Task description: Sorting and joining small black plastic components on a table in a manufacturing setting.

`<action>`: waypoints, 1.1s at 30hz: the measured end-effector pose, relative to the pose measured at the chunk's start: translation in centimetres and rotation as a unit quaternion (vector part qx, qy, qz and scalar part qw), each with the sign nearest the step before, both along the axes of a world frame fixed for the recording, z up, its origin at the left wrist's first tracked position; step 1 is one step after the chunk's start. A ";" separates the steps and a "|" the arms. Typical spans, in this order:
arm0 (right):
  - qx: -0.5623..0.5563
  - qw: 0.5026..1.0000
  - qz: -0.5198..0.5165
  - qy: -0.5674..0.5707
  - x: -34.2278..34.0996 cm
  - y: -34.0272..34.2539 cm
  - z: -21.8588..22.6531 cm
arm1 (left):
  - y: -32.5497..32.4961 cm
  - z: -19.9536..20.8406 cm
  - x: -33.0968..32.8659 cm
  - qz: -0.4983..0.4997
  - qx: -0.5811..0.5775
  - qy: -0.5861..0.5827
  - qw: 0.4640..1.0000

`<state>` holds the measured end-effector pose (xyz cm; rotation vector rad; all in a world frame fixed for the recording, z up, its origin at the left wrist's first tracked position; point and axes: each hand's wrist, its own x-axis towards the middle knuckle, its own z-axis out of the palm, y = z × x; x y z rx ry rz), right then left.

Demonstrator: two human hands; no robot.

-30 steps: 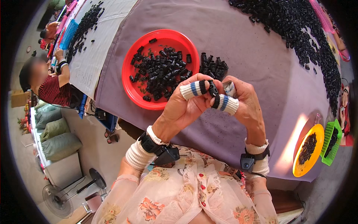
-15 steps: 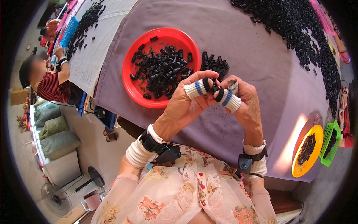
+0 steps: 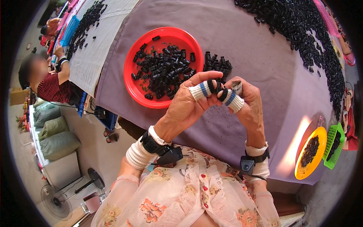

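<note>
My left hand [image 3: 185, 100] pinches a small black plastic part [image 3: 218, 86], mostly hidden by the fingers. Against it comes my right hand [image 3: 249, 104], closed round a small flat grey metal piece [image 3: 237, 87] that looks like a blade. Both thumbs wear white knitted covers with blue and black bands, and their tips almost meet. Just beyond the hands lies a small pile of black plastic parts [image 3: 217, 63]. To its left, a round red tray [image 3: 132, 89] holds many more such short, cylinder-like pieces.
A large heap of black parts [image 3: 291, 26] spreads over the far right of the cloth-covered table [image 3: 170, 15]. At right sit a yellow plate [image 3: 319, 138] and a green basket [image 3: 333, 157] with dark scraps. A person [image 3: 55, 85] works at left; a fan [image 3: 56, 202] stands lower left.
Both hands stay in nearly the same place. The fingers and thumbs have shifted slightly around the black part, and the metal piece has turned a little.
</note>
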<state>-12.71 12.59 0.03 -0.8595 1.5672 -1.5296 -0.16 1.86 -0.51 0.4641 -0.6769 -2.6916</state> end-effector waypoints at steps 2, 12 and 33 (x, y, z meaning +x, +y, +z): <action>0.008 1.000 0.001 0.003 0.0 0.0 0.1 | 0.0 0.1 0.0 0.002 0.000 0.001 1.000; 0.000 1.000 0.002 0.030 -0.3 0.1 -0.4 | 0.2 1.0 -0.1 0.008 -0.012 -0.028 1.000; 0.029 0.998 0.063 0.003 -0.4 -0.1 -0.1 | -0.5 0.2 0.5 -0.021 -0.007 -0.029 0.999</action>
